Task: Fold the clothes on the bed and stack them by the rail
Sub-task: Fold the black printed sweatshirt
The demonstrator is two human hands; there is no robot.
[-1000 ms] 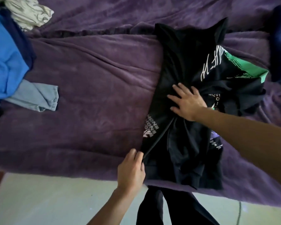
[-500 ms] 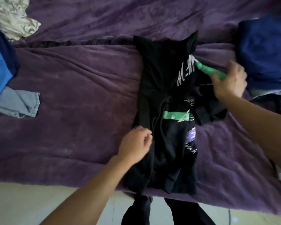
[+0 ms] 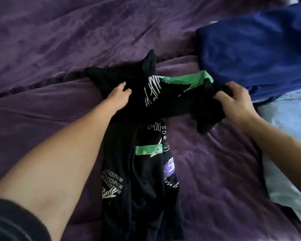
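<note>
Both hands have shifted since half a second ago. The left hand [image 3: 117, 98] has gone from the lower left edge of the black top [image 3: 146, 188] up to its shoulder, left of the frame's centre. The right hand [image 3: 233, 100] has slid outward along the green-banded sleeve [image 3: 184, 80] to its far end at centre right. The sleeve now lies stretched crosswise, not bunched against the body.

In the head view the left hand's fingers are curled into the black cloth at the shoulder and seem to pinch it. The right hand's fingers are bent over the sleeve's end and grip it. I judge the sleeve is being drawn out straight so it can be laid back across the body. That puts the fold of this piece at an early step, with the stacking not yet begun.

The black top lies on the purple blanket [image 3: 59, 49] in the middle of the frame. Its long axis runs from the bottom edge up to the centre, hem at the bottom and a pointed peak toward the top. The held sleeve crosses that axis and points right, toward a dark blue garment [image 3: 259, 49] at upper right. Pale blue cloth [image 3: 285, 136] lies below that.
</note>
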